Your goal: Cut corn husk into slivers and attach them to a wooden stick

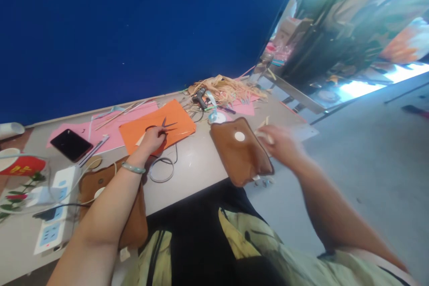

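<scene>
Carefully now: left hand (151, 139) grips the scissors (165, 128) on orange paper (174, 118); right hand (279, 143), blurred, pinches something pale beside the brown pouch (239, 152); steady it.

The scissors (164, 128) are gripped by the fingers of the left hand (152, 138) on orange paper (177, 120). A pale object, blurred, is held by the right hand (279, 143) just beside a brown pouch (239, 152) on the counter (197, 165).
</scene>
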`<state>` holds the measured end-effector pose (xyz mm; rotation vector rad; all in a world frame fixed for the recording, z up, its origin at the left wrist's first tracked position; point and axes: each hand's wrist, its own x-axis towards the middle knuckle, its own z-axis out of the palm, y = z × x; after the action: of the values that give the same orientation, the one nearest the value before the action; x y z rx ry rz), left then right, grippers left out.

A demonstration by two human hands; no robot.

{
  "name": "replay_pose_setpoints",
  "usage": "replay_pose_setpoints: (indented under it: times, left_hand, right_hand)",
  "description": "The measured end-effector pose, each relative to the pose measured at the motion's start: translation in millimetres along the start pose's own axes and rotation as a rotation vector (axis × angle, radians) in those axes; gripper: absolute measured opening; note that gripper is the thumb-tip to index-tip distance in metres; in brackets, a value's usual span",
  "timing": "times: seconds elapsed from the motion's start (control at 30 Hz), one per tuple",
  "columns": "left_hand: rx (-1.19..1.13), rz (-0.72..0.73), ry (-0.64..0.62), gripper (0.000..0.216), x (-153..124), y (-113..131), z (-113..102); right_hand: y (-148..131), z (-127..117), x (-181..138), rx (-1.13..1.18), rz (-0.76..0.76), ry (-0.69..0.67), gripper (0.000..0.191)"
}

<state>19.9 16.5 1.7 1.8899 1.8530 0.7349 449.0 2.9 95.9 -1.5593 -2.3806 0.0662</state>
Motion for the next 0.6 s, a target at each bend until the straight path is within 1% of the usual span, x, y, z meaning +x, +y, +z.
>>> replay_pose_setpoints:
  times: [0.03,0.07,0.1,0.17,0.23,0.3,0.37,0.43,0.47,0.5,0.53,0.6]
  left_hand:
    - [-0.013,0.001,-0.003,0.037,0,-2,0]
    - [-0.029,0.000,-0.013,0.037,0,-3,1]
    - [-0.040,-0.004,-0.023,0.036,1,-5,1]
    - [-0.054,-0.016,-0.044,0.037,1,-7,1]
    - [-0.045,-0.016,-0.046,0.038,1,-9,1]
    - [-0.038,-0.009,-0.048,0.038,1,-11,1]
    - [-0.035,-0.009,-0.044,0.038,1,-12,2]
    - [-0.038,-0.011,-0.045,0.038,2,-14,3]
    - [-0.040,-0.011,-0.044,0.038,2,-15,4]
    - [-0.039,-0.011,-0.040,0.038,3,-16,4]
    - [-0.039,-0.013,-0.035,0.038,3,-17,5]
    - [-0.042,-0.015,-0.036,0.038,4,-18,6]
  right_hand:
    - [-25,11,-3,0.042,-0.111,-0.117,0.030]
    - [-48,23,-6,0.086,-0.264,-0.269,0.030]
    - [-69,35,-7,0.111,-0.377,-0.371,0.031]
    - [-100,57,-10,0.075,-0.463,-0.434,0.030]
    - [-117,77,-11,0.000,-0.485,-0.451,0.028]
    - [-125,90,-12,-0.072,-0.504,-0.428,0.027]
    - [-127,93,-12,-0.099,-0.514,-0.422,0.030]
    - [-117,82,-10,-0.068,-0.464,-0.420,0.030]
    - [-108,72,-8,-0.048,-0.397,-0.405,0.030]
    - [-93,60,-6,-0.010,-0.293,-0.362,0.030]
    - [-75,45,-3,-0.003,-0.157,-0.293,0.031]
    - [-30,16,1,-0.126,0.173,-0.112,0.032]
